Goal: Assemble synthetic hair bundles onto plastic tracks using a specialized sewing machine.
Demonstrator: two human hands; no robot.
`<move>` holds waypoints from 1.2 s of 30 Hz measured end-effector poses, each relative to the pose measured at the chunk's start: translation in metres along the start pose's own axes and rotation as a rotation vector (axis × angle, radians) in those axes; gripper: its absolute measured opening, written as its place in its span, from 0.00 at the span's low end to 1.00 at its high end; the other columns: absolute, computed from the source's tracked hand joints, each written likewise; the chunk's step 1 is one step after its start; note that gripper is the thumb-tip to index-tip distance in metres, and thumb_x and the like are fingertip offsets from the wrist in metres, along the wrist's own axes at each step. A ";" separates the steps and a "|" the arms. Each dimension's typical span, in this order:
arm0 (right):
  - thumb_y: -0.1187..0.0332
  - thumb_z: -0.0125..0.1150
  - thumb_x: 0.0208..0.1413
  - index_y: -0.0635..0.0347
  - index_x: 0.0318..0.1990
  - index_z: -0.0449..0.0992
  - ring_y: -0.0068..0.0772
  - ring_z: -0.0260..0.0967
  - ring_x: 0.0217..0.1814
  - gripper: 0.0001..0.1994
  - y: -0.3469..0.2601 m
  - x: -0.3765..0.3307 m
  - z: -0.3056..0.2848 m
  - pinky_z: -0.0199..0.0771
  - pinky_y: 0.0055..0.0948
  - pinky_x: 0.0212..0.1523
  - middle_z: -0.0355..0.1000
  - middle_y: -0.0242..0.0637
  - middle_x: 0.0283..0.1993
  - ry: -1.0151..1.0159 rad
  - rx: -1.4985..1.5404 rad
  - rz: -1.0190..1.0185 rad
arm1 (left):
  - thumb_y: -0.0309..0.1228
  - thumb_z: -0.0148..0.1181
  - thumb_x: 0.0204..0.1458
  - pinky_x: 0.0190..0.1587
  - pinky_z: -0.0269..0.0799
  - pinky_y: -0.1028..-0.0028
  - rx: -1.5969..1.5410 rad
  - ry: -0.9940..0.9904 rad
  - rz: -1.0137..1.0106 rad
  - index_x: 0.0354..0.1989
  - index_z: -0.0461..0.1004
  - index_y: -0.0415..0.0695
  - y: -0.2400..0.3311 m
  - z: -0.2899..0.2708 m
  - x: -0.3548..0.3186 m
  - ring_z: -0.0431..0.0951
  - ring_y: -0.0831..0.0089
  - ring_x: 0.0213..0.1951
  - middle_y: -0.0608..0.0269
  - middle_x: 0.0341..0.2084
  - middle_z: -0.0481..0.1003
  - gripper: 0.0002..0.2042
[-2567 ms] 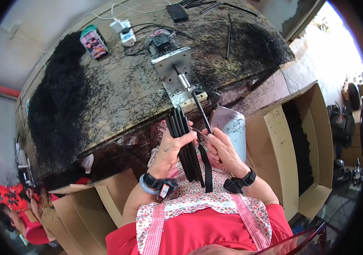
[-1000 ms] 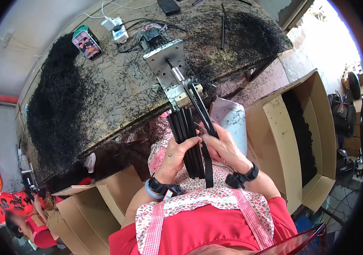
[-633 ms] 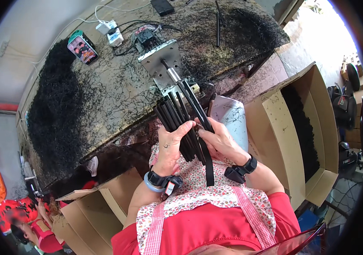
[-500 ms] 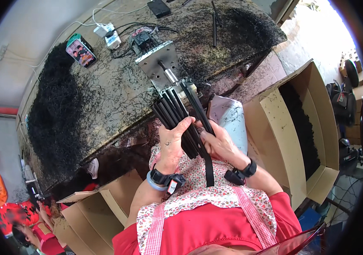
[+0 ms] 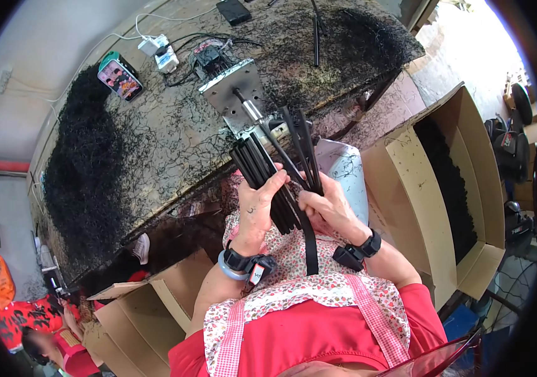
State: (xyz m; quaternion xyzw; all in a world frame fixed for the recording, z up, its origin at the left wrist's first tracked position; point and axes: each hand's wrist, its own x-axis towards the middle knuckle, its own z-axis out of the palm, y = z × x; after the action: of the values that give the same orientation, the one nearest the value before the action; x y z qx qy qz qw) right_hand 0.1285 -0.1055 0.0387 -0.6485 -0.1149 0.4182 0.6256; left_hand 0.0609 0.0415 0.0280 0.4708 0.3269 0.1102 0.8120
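My left hand (image 5: pixel 256 206) is closed round a thick bundle of black rubber-like strips (image 5: pixel 251 160), tilted toward the table edge. In my right hand (image 5: pixel 339 210), just beside it, are a few more long black strips (image 5: pixel 308 147), fanned apart at their far ends. The two hands almost touch, and the lower ends of the bundle hang over my flowered apron (image 5: pixel 281 251). Just beyond the strips, a metal plate (image 5: pixel 218 91) with a round shaft (image 5: pixel 252 112) stands at the table edge. Whether the strips are hollow or solid I cannot tell.
Heaps of black shavings (image 5: pixel 83 169) cover much of the wooden table (image 5: pixel 155 169). A phone (image 5: pixel 120 80) and power adapters (image 5: pixel 166 58) stand at the back. Cardboard boxes (image 5: pixel 414 207) flank me on both sides; the right one holds black material. Another person (image 5: pixel 76 352) is at lower left.
The strips in my right hand have spread apart from each other and swung a little to the right. My left hand keeps its hold on the bundle.
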 end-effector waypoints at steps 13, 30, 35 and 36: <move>0.73 0.60 0.53 0.68 0.54 0.67 0.14 0.64 0.22 0.21 0.008 0.000 0.013 0.64 0.18 0.22 0.72 0.31 0.32 0.106 0.105 -0.133 | 0.31 0.60 0.54 0.36 0.77 0.73 -0.101 -0.176 -0.180 0.50 0.69 0.40 -0.033 -0.013 -0.029 0.78 0.73 0.30 0.62 0.31 0.76 0.17; 0.72 0.58 0.52 0.66 0.40 0.74 0.17 0.63 0.19 0.09 -0.006 -0.009 0.002 0.59 0.17 0.20 0.68 0.27 0.22 0.039 0.042 0.012 | 0.30 0.63 0.54 0.40 0.73 0.76 -0.052 -0.083 -0.033 0.50 0.72 0.39 -0.002 -0.009 -0.024 0.76 0.78 0.35 0.64 0.34 0.77 0.16; 0.72 0.57 0.54 0.66 0.43 0.73 0.17 0.64 0.18 0.10 0.002 -0.031 0.014 0.58 0.15 0.19 0.70 0.29 0.22 -0.008 0.229 0.023 | 0.30 0.61 0.56 0.34 0.72 0.78 -0.070 -0.115 0.023 0.49 0.72 0.37 -0.002 0.005 -0.004 0.74 0.80 0.30 0.63 0.33 0.78 0.15; 0.72 0.57 0.54 0.66 0.43 0.73 0.17 0.64 0.18 0.10 0.004 -0.034 0.014 0.58 0.15 0.19 0.70 0.29 0.22 0.037 0.239 0.003 | 0.30 0.60 0.56 0.34 0.71 0.79 -0.083 -0.145 0.020 0.50 0.71 0.38 -0.003 0.006 -0.002 0.73 0.80 0.29 0.63 0.33 0.77 0.15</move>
State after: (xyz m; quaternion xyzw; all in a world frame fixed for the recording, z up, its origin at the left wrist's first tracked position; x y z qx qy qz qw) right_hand 0.0964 -0.1187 0.0506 -0.5770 -0.0518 0.4177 0.7000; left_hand 0.0629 0.0342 0.0282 0.4467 0.2574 0.0975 0.8513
